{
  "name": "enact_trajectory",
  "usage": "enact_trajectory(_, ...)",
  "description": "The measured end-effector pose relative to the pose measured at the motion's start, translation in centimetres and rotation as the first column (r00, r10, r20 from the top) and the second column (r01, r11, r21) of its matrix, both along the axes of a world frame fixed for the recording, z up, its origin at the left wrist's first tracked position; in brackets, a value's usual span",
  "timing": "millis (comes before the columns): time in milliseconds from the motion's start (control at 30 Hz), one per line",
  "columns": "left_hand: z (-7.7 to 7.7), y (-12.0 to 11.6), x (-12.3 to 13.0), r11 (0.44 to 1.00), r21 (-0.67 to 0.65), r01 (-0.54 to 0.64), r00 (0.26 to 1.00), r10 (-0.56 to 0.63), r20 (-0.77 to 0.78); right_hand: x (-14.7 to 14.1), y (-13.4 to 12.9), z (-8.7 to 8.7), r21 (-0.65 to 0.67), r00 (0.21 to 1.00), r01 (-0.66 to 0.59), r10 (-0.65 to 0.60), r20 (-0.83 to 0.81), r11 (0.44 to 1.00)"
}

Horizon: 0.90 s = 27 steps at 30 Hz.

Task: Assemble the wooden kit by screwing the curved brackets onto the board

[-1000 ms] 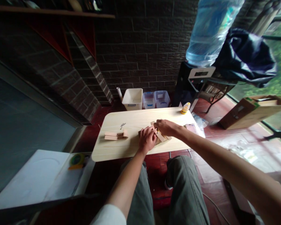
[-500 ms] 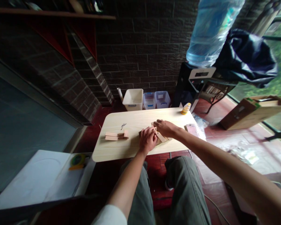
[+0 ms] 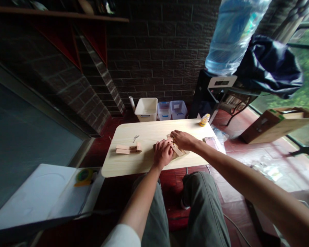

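My left hand (image 3: 162, 153) lies over the left side of a small light-wood assembly (image 3: 179, 152), its fingers curled down around the wood. Flat strips joined at angles make up this assembly, which rests on the table; much of it is hidden by my hands. My right hand (image 3: 183, 139) is closed at the assembly's far edge, fingertips pressed together. What these fingertips pinch is too small to make out. To the left lie several wooden strips (image 3: 128, 149) placed together, with a few small dark pieces, perhaps screws (image 3: 135, 138), behind them.
The pale wooden table (image 3: 141, 164) holds a yellow-capped bottle (image 3: 204, 120) at its back right and a phone (image 3: 210, 142) near the right edge. Plastic bins (image 3: 146, 115) stand behind it. A water dispenser (image 3: 216, 89) and cardboard box (image 3: 270, 125) are to the right.
My right hand has shifted very slightly at the assembly's far edge, its wrist turning a little. My left hand stays in place on the wood.
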<state>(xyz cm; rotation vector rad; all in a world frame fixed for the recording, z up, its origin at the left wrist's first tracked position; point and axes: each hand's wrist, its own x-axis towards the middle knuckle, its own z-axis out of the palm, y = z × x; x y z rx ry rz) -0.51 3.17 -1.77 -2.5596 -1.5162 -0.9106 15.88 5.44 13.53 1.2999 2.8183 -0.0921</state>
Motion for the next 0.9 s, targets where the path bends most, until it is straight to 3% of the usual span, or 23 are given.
enact_trajectory(267, 0.1, -0.2, 0.0, 1.0, -0.003, -0.008, 1.0, 0.008, -0.006, 0.0, 0.0, 0.2, -0.016, 1.0, -0.022, 0.023, 0.013, 1.0)
enact_trajectory(633, 0.2, -0.2, 0.1, 1.0, -0.004, -0.014, 1.0, 0.014, -0.017, 1.2, 0.5, -2.0, 0.001, 0.995, -0.091, 0.091, -0.034, 0.996)
enact_trajectory(900, 0.2, -0.1, 0.2, 1.0, -0.01, -0.019, 1.0, 0.019, -0.016, 1.2, 0.1, -0.9, -0.036, 0.994, -0.082, 0.079, -0.073, 0.996)
